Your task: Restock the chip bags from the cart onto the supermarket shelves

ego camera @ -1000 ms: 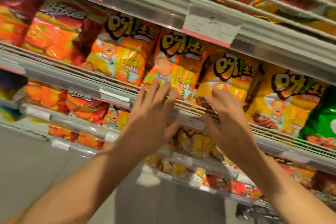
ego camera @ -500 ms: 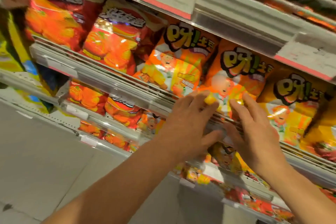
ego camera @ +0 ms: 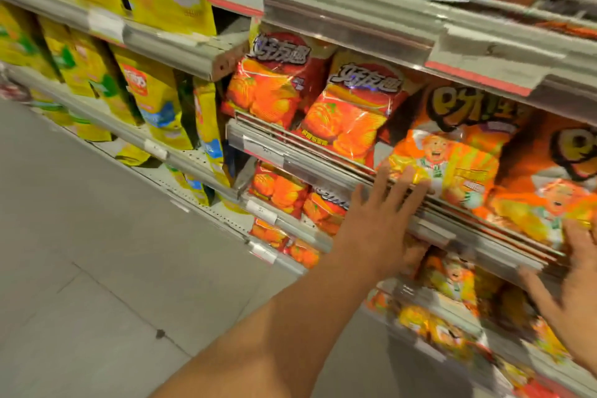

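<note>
Since the earlier frame both hands have spread apart along the shelf rail (ego camera: 429, 220). Nearest, the left hand (ego camera: 382, 223) lies flat on the rail, fingers straight and slightly apart, tips touching an orange chip bag (ego camera: 452, 158). At the right edge, the right hand (ego camera: 578, 294) presses the rail, fingers spread. Farther left stand red bags (ego camera: 352, 110), then yellow bags (ego camera: 155, 100).
</note>
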Demonstrator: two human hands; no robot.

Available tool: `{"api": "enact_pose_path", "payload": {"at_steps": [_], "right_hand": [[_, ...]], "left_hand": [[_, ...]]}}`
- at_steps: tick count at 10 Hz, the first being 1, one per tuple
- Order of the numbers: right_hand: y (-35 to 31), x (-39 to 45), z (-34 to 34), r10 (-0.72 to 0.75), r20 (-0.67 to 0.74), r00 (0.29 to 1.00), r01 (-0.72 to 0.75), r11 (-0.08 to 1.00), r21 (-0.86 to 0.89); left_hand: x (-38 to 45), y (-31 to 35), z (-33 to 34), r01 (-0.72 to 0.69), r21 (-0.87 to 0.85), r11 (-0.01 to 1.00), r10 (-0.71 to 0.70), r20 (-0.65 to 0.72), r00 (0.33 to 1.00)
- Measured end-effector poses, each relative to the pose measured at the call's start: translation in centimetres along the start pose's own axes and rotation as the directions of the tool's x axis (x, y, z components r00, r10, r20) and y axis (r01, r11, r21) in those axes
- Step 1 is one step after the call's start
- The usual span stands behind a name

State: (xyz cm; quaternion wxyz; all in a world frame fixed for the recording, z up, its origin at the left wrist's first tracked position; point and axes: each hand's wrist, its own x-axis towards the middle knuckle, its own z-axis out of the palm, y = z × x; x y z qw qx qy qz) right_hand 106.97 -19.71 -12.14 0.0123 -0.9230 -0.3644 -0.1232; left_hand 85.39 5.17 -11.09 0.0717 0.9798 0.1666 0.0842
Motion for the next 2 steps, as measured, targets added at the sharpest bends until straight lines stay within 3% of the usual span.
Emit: {"api": "enact_pose_path", "payload": {"at_steps": [1, 2], "right_hand": [[-3.2, -1.8, -2.3, 0.002, -0.008, 1.000, -0.001, 0.998, 0.068], [-4.5, -3.7, -4.9, -0.006, 0.049, 0.999, 0.003, 0.998, 0.058]], "left_hand": [[-0.9, 0.4, -2.1, 0.015, -0.002, 1.000, -0.015, 0.086, 0.996], [-3.7, 1.3, -3.2, 0.007, -0.010, 1.000, -0.006, 0.058, 0.998]]}}
